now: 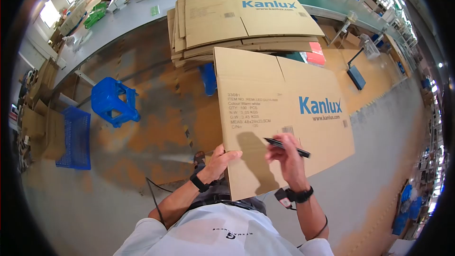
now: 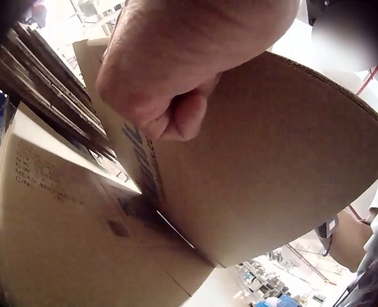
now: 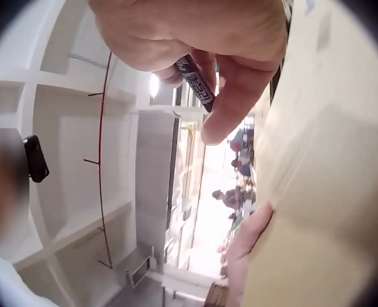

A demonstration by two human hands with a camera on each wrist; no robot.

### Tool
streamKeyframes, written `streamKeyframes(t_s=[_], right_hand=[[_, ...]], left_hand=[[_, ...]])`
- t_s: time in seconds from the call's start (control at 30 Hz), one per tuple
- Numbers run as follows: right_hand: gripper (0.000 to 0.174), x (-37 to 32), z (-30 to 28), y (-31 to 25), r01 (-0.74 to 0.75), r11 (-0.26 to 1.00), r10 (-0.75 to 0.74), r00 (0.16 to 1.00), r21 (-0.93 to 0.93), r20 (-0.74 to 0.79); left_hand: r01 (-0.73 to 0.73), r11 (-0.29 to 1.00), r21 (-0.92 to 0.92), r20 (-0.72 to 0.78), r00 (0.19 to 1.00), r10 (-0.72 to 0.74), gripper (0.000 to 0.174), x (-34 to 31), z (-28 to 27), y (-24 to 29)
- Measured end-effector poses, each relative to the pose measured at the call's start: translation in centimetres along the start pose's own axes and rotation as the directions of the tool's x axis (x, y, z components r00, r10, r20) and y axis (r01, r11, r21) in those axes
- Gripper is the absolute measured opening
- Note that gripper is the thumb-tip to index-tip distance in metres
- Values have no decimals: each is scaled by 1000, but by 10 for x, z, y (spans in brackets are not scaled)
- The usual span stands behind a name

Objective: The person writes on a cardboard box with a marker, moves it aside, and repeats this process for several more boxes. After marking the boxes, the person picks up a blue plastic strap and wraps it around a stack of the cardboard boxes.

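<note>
A folded-flat cardboard carton (image 1: 256, 76) with blue Kanlux lettering and printed item lines is held tilted before the person's body. The left hand (image 1: 218, 165) grips its left edge, thumb on the printed face. In the left wrist view this hand (image 2: 195, 64) has curled fingers at the board, and two cardboard panels (image 2: 272, 160) stand at an angle to each other. Over the lower printed face, the right hand (image 1: 290, 161) holds a black marker pen (image 1: 304, 153), its tip pointing left and casting a shadow on the board. The right wrist view shows the marker (image 3: 196, 83) between thumb and fingers.
Behind the carton, a stack of similar flat cartons (image 1: 213, 19) lies by the green-topped bench (image 1: 332, 12). A blue stool (image 1: 106, 96) and a blue crate (image 1: 76, 137) stand on the floor at left. A long grey table (image 1: 137, 12) runs along the upper left.
</note>
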State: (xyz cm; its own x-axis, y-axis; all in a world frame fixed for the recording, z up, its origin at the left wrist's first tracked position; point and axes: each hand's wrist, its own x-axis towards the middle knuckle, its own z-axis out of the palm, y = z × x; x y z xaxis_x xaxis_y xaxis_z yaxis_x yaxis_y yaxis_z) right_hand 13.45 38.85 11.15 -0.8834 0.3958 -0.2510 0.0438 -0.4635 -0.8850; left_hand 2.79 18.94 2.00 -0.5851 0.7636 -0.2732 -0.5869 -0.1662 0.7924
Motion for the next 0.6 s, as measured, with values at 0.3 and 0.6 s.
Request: streamKeyframes(t_s=[0.3,0.6], right_hand=[[16,42,21,24,-11,979,19,999,-201,34],[8,53,10,47,275,866,-271,960,-417,71]], left_hand=[[-32,999,23,6,999,32,34,-12,7,-3],[-29,999,31,-18,999,30,37,-15,12,2]])
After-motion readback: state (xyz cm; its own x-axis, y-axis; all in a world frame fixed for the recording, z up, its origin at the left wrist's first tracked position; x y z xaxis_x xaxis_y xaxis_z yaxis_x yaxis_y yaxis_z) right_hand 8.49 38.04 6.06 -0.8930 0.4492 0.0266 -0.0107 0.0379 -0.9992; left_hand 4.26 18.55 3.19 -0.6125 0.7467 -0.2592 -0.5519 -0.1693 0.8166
